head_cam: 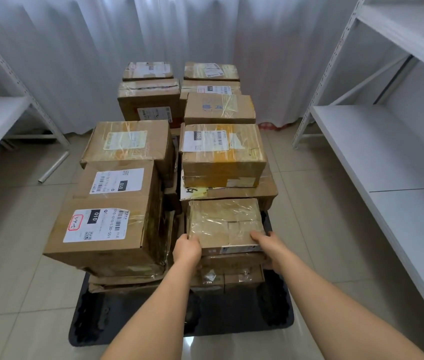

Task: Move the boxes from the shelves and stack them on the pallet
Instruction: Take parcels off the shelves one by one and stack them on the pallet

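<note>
Step in hand: judged to be seating the small taped box (pixel 225 223) on the near right stack of the pallet (pixel 133 318); both hands are on it.
Box position: on top of the lower cartons at the pallet's near right corner, just in front of the yellow-taped box (pixel 222 154) and beside the tall labelled carton (pixel 104 227) on the pallet's near left.
Left hand (pixel 187 249): grips the box's near left corner, fingers curled over the edge, thumb on top.
Right hand (pixel 266 245): holds the near right corner; fingers wrap down the far side and cannot be told apart.
Seating: the box's near edge appears roughly flush with the carton beneath (pixel 231 261); its right side comes close to the pallet's right edge.
Advice: square the box against its neighbours, press it flat, and let go only once it sits level.
Risk: glossy tape may let it slide; overhang on the right could tip it.
Shelves (pixel 377 141): those beside the pallet show bare boards, suggesting the task is nearly complete.
</note>
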